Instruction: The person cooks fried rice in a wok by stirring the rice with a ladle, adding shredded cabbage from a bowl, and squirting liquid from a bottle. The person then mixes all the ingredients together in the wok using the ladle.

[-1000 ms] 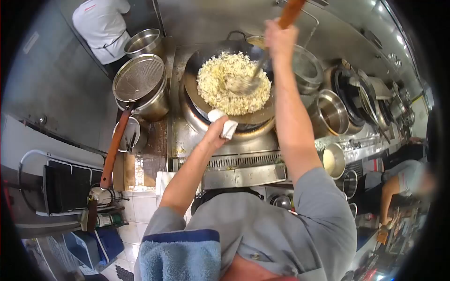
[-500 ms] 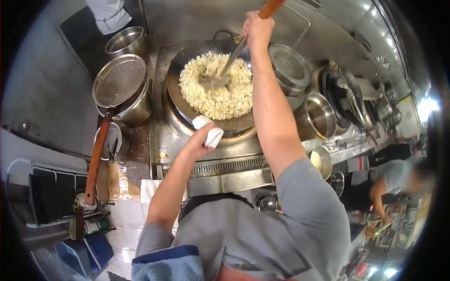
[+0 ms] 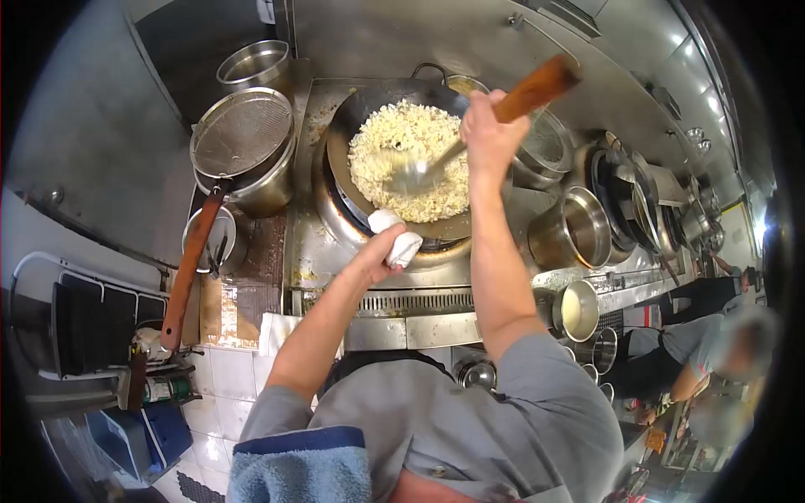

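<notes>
Ladle [image 3: 541, 85] sat in wok [image 3: 338, 159] of fried rice [image 3: 411, 126]

Right hand [image 3: 493, 138]: fingers wrapped around ladle, closed. Left hand [image 3: 379, 254]: fingers curled on white cloth [image 3: 406, 249] at wok's near rim. Ladle ran diagonally, blurred head low left in rice, wooden handle up and right.

Single head-worn view, wide fisheye, facing forward and down, near the wok [image 3: 444, 228]

Thick brown wooden ladle handle [image 3: 538, 87]: smooth, slightly glossy
Round dark metal wok [image 3: 345, 123]: dull, smooth
Folded white cloth rag [image 3: 406, 248]: matt, soft-looking
</notes>
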Demonstrator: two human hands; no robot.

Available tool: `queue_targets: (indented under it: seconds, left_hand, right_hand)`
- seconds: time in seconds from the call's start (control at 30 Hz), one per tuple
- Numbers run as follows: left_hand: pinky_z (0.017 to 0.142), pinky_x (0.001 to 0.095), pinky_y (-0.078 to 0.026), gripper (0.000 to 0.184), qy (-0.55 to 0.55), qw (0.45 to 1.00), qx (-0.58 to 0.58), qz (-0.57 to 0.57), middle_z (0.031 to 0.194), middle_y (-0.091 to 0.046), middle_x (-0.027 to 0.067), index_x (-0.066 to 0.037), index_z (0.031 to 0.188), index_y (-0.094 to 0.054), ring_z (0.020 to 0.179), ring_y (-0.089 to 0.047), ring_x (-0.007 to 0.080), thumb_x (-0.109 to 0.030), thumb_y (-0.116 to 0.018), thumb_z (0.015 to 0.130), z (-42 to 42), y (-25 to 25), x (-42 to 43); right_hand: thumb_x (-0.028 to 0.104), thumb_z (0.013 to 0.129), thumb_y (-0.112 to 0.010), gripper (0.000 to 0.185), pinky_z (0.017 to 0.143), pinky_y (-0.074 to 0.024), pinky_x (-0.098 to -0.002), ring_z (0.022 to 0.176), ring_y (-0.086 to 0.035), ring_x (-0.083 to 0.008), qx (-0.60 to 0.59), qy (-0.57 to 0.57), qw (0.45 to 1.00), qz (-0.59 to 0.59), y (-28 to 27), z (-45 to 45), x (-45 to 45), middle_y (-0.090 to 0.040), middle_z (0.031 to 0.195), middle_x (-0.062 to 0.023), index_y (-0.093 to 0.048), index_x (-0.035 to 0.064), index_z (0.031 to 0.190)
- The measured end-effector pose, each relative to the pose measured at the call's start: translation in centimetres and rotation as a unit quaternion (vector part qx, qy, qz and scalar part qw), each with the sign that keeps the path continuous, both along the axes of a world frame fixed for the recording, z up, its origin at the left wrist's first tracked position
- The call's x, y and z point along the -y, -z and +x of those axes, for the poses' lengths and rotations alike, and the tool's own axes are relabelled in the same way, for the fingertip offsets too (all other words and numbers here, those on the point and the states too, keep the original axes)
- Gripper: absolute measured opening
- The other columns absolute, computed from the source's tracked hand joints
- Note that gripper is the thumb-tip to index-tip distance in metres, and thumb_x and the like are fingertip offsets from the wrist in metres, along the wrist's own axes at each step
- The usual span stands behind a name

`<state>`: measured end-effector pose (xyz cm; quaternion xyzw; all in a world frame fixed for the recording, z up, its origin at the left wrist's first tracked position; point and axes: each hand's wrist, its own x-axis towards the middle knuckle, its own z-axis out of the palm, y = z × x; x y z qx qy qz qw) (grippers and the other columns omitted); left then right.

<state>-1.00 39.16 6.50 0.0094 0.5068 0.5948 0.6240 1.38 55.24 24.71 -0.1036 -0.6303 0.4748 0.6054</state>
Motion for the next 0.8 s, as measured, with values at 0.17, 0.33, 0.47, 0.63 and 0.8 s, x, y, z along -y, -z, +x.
queue_targets:
  seconds: [0.17,0.33,0.47,0.63,0.8]
  left_hand:
    - [0.032,0.0229,-0.032,0.019,0.023,0.999,0.025,0.036,0.062,-0.056,-0.0012,-0.014,0.082,-0.054,0.047,-0.051,0.0092,-0.032,-0.050,0.084,-0.5,1.4,-0.2]
    - [0.032,0.0221,-0.031,0.019,-0.003,0.998,0.025,0.051,0.062,-0.057,-0.0020,-0.015,0.082,-0.055,0.045,-0.051,0.0085,-0.033,-0.050,0.084,0.0,0.4,0.4]
    - [0.032,0.0230,-0.030,0.020,0.008,0.999,0.017,0.047,0.059,-0.056,-0.0022,-0.015,0.078,-0.056,0.044,-0.051,0.0084,-0.033,-0.049,0.084,-0.7,0.5,-0.5]
    - [0.031,0.0230,-0.030,0.018,-0.013,0.998,0.043,0.045,0.058,-0.055,-0.0023,-0.014,0.079,-0.055,0.042,-0.049,0.0091,-0.030,-0.049,0.084,0.1,0.6,0.0]
    - [0.044,0.0270,-0.041,0.014,-0.020,0.998,0.041,0.051,0.068,-0.057,-0.0023,-0.017,0.083,-0.054,0.056,-0.055,0.0100,-0.031,-0.051,0.084,0.1,0.9,0.0]
  right_hand:
    - [0.002,0.080,-0.056,0.026,0.033,-0.0227,-0.0205,0.034,-0.035,-0.0060,-0.022,-0.024,0.994,-0.108,-5.8,2.5,-0.1,-0.038,0.045,0.0018,-0.043,0.0083,0.058]
    - [-0.002,0.076,-0.058,0.027,0.039,-0.0277,-0.0215,0.041,-0.037,-0.0062,-0.014,-0.029,0.999,0.008,2.9,2.2,-2.4,-0.041,0.047,0.0024,-0.045,0.0054,0.053]
    - [-0.001,0.081,-0.057,0.027,0.037,-0.0224,-0.0201,0.040,-0.035,-0.0040,-0.062,-0.104,0.988,-0.097,-2.9,5.2,-2.8,-0.037,0.048,0.0037,-0.043,0.0082,0.060]
    - [0.000,0.079,-0.058,0.029,0.034,-0.0259,-0.0228,0.035,-0.035,-0.0083,-0.054,-0.041,0.998,-0.019,1.5,3.3,-5.6,-0.037,0.045,0.0012,-0.040,0.0086,0.057]
    - [0.000,0.077,-0.058,0.028,0.033,-0.0267,-0.0243,0.035,-0.036,-0.0102,-0.153,-0.127,0.980,-0.014,-6.1,3.4,-10.9,-0.040,0.046,-0.0004,-0.041,0.0074,0.056]
